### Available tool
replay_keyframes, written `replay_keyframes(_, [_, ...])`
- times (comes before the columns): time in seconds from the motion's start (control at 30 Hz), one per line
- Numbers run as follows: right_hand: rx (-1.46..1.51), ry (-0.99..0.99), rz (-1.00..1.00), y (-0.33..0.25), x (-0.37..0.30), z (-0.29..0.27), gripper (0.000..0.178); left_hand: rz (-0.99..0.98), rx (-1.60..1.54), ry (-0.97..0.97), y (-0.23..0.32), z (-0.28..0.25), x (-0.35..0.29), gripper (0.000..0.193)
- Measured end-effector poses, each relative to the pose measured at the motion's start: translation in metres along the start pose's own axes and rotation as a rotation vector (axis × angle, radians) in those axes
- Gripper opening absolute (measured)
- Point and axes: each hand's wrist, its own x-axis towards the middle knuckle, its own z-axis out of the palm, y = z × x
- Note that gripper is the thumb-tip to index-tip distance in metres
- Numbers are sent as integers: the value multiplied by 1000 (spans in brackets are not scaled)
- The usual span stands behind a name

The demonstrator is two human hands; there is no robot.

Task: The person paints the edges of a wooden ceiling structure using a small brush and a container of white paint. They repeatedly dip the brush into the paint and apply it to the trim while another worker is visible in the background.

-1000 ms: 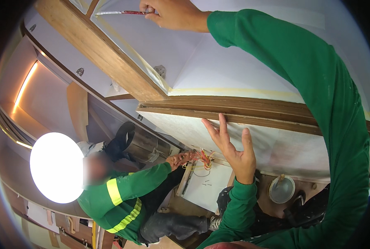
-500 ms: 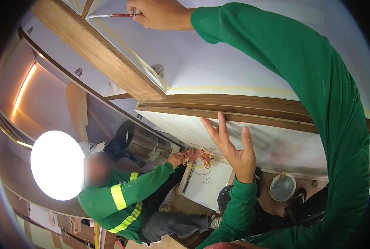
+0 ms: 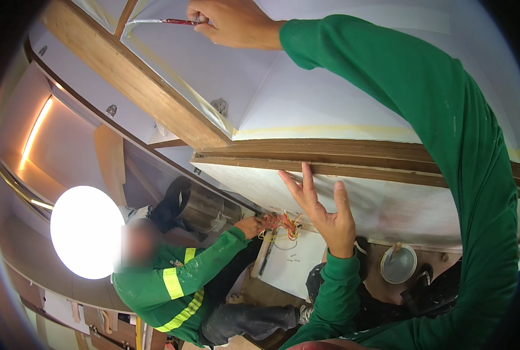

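Observation:
High in the view, my right hand (image 3: 228, 22) pinches a slim tool (image 3: 181, 21) with a dark red handle and a long, thin end coated in white. Its tip meets the inner corner where a wooden divider (image 3: 124, 18) joins the wooden frame beam (image 3: 137, 76) of a white-lined cabinet. Pale yellow masking tape (image 3: 330, 129) runs along the lining's edges. Lower down, my left hand (image 3: 329, 219) is open with fingers spread and holds nothing. Its fingertips reach the brown wooden edge (image 3: 382, 169) above a whitish panel; whether they press on it, I cannot tell.
A co-worker in a green top (image 3: 172, 286) crouches at lower left, hands at a bundle of coloured wires (image 3: 288, 226) beside a white board (image 3: 292, 262). A round bucket (image 3: 398, 265) with a brush stands below the panel. A light strip (image 3: 36, 131) glows at far left.
My right hand and the tool have shifted slightly right along with a small shift of the whole view. My left hand stays spread by the wooden edge.

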Motion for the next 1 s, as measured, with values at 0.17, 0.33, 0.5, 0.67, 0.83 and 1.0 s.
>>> replay_keyframes(0.17, [-85,-86,46,0,-6,-9,16,-13,22,5,1,2,1,65])
replay_keyframes(0.33, [-23,-79,123,-5,-16,-13,16,-11,13,11,3,2,1,64])
replay_keyframes(0.5, [-44,-66,78,-7,-18,-3,14,3,25,10,2,2,1,64])
replay_keyframes(0.67, [-35,-46,55,-4,-13,13,14,1,13,16,1,2,1,64])
replay_keyframes(0.83, [-50,-88,68,-2,-10,26,14,2,25,16,0,1,1,64])
replay_keyframes(1.0, [-112,-114,53,-3,-2,31,14,-11,-6,9,0,2,2,65])
